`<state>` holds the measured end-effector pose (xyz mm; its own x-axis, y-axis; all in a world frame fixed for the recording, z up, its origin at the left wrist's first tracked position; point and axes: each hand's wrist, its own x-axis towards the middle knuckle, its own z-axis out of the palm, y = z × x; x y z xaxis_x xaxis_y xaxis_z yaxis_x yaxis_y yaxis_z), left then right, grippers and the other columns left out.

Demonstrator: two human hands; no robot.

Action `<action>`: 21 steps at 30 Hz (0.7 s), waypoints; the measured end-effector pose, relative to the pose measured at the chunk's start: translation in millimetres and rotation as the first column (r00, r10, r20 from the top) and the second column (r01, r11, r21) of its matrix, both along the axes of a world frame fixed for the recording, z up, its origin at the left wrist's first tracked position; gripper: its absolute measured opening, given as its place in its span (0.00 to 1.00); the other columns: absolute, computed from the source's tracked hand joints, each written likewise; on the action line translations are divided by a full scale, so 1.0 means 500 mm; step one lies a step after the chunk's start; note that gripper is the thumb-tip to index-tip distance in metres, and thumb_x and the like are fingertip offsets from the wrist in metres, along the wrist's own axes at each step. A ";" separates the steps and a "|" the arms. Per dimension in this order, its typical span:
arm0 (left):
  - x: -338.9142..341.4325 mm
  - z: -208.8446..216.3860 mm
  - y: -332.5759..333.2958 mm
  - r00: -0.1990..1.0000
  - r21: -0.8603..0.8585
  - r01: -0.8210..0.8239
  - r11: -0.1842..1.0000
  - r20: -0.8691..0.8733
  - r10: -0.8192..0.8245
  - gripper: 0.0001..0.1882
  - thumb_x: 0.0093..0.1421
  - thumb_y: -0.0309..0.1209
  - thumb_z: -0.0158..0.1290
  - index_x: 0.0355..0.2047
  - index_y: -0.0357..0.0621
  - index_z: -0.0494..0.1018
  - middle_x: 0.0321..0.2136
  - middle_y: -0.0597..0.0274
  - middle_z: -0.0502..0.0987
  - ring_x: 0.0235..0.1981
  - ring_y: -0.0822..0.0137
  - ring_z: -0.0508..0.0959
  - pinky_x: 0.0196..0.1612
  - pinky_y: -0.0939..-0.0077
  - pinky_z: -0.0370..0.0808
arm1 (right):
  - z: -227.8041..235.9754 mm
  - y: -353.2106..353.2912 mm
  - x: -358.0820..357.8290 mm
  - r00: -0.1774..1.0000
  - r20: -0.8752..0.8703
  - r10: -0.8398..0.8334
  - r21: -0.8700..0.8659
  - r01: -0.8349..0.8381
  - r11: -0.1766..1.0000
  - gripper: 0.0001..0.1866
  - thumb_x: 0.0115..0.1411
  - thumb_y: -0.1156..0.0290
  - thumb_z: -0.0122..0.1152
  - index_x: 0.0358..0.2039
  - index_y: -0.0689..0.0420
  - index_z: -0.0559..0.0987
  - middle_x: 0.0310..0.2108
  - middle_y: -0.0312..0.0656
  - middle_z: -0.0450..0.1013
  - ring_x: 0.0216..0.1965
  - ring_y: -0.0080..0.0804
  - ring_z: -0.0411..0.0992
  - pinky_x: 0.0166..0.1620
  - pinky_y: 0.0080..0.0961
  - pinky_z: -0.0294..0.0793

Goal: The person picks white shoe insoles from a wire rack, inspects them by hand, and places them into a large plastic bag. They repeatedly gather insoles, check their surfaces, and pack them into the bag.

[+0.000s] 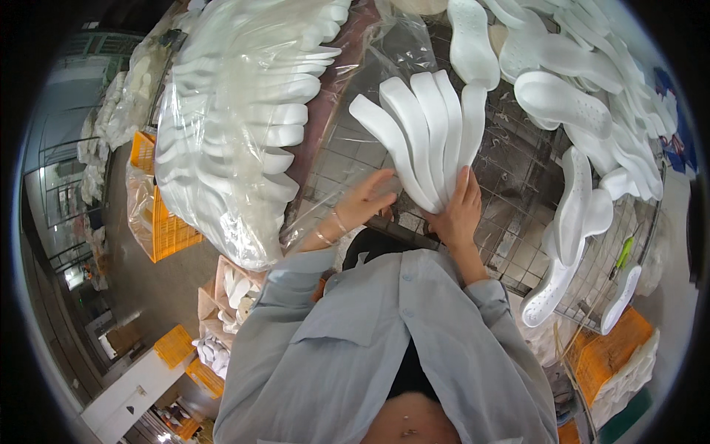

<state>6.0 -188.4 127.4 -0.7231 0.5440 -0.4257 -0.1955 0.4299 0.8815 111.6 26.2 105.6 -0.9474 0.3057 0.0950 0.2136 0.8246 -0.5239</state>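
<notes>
White foam shoe soles (427, 122) stand fanned out, several of them, over the wire-grid table in front of me. Around the near ends of this bunch, my right hand (457, 213) is closed, thumb on the near side and fingers along the right side. My left hand (361, 198) is just left of the bunch, its fingers stretched and apart, with nothing in it. A clear plastic bag (222, 140) packed with rows of similar white soles lies to the left of my hands.
Loose white soles (566, 103) are heaped at the far right, and some reach down the right edge of the grid table (510, 189). A green-handled tool (625, 251) lies there. Orange crates (171, 226) stand at left; another orange crate (610, 348) is at lower right.
</notes>
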 end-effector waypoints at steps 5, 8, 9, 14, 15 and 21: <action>-0.103 0.028 -0.189 0.373 -0.523 -0.790 0.319 -0.823 -0.428 0.51 0.48 0.53 0.62 0.62 0.35 0.53 0.55 0.41 0.64 0.57 0.43 0.64 0.60 0.50 0.58 | -0.055 0.007 -0.018 0.994 -0.026 -0.110 -0.126 0.106 0.986 0.58 0.34 0.64 0.75 0.66 0.49 0.53 0.50 0.55 0.64 0.47 0.56 0.68 0.44 0.44 0.73; -0.160 0.003 -0.277 0.723 -0.714 -0.681 0.160 -0.691 -0.008 0.57 0.44 0.60 0.62 0.62 0.31 0.51 0.56 0.39 0.64 0.56 0.39 0.64 0.58 0.46 0.60 | 0.004 0.035 -0.030 0.998 0.029 -0.063 -0.249 0.068 0.966 0.52 0.34 0.68 0.73 0.64 0.47 0.61 0.45 0.50 0.65 0.45 0.51 0.70 0.44 0.40 0.73; -0.173 0.004 -0.296 0.740 -0.747 -0.657 0.104 -0.665 -0.097 0.56 0.44 0.60 0.62 0.60 0.29 0.55 0.52 0.41 0.68 0.52 0.45 0.69 0.54 0.50 0.64 | 0.039 0.041 -0.039 0.993 0.076 -0.089 -0.182 0.101 0.978 0.50 0.34 0.69 0.72 0.63 0.48 0.63 0.47 0.51 0.65 0.46 0.49 0.70 0.46 0.38 0.73; -0.259 0.202 -0.457 0.846 -0.074 -0.506 0.859 0.151 0.512 0.21 0.54 0.37 0.58 0.43 0.34 0.71 0.25 0.61 0.74 0.21 0.71 0.71 0.23 0.76 0.68 | 0.251 0.028 -0.095 0.999 -0.021 0.038 -0.683 -0.042 0.729 0.51 0.33 0.65 0.70 0.62 0.62 0.63 0.53 0.51 0.65 0.54 0.44 0.66 0.58 0.37 0.61; -0.261 0.264 -0.493 0.861 0.544 -0.507 0.668 0.365 0.355 0.08 0.56 0.26 0.54 0.35 0.36 0.72 0.17 0.70 0.67 0.15 0.78 0.65 0.16 0.83 0.61 | 0.287 0.007 -0.124 0.978 -0.066 0.199 -0.616 -0.197 0.763 0.52 0.32 0.62 0.72 0.61 0.61 0.64 0.51 0.52 0.66 0.52 0.45 0.67 0.57 0.38 0.63; -0.290 0.521 -0.520 0.809 0.648 -0.517 0.559 0.155 0.568 0.03 0.58 0.24 0.52 0.27 0.40 0.71 0.14 0.77 0.60 0.12 0.83 0.57 0.16 0.87 0.52 | 0.359 -0.412 -0.409 0.663 -0.330 0.672 -0.211 -0.745 0.632 0.45 0.38 0.63 0.71 0.60 0.57 0.66 0.41 0.50 0.69 0.40 0.48 0.73 0.41 0.36 0.74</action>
